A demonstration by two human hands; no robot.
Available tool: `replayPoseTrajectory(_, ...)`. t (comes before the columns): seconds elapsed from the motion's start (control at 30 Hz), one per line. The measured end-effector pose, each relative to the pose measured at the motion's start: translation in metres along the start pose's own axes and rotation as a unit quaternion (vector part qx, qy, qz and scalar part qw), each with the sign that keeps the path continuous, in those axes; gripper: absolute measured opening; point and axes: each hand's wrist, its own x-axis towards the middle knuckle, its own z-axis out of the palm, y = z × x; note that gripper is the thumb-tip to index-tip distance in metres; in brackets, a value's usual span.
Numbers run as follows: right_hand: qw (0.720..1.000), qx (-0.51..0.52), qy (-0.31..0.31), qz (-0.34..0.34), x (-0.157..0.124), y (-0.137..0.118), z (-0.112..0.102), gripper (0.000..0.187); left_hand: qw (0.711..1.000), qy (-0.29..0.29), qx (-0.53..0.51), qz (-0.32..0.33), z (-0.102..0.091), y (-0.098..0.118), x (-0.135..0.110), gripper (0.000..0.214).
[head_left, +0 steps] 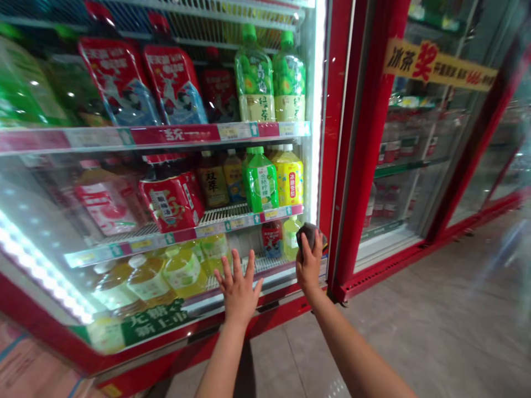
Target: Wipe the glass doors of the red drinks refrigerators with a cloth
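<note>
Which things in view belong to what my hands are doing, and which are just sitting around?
Part of it:
dark grey wad, probably a cloth, gripped in your right hand
your left hand, open
red-framed drinks cooler in front of both hands

Just there:
green-capped bottles
red drinks pack
yellow banner to the right

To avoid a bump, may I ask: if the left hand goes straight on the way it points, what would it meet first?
Most likely the cooler's glass door, in front of the shelved bottles; depth is unclear, so the left hand may already touch it.
</note>
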Motion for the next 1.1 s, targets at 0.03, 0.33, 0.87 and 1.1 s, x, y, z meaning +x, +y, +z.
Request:
replayPoseTrajectory(0.03,1.000,0.006,-0.002,0.023,-0.010,0.000,0.003,0.085,1.000,-0.014,0.001,0.005,0.000,-0.003,0.000,0.103)
replayPoseTrajectory(0.33,0.997,0.015,0.031,0.063,0.038,0.009,0.003,0.082,0.999,-0.036,-0.006,0.024,0.004,-0.016,-0.002,0.108)
replayPoseTrajectory(0.87,0.988,-0.003,0.050,0.145,-0.036,0.028,0.007,0.070,0.999,-0.026,-0.020,0.032,-0.001,-0.014,-0.005,0.099)
replayPoseTrajectory(1.1,0.991,-0.023,-0.003,0.129,-0.053,-0.017,0.022,0.070,0.998,-0.038,0.007,0.046,-0.006,-0.022,-0.019,0.103)
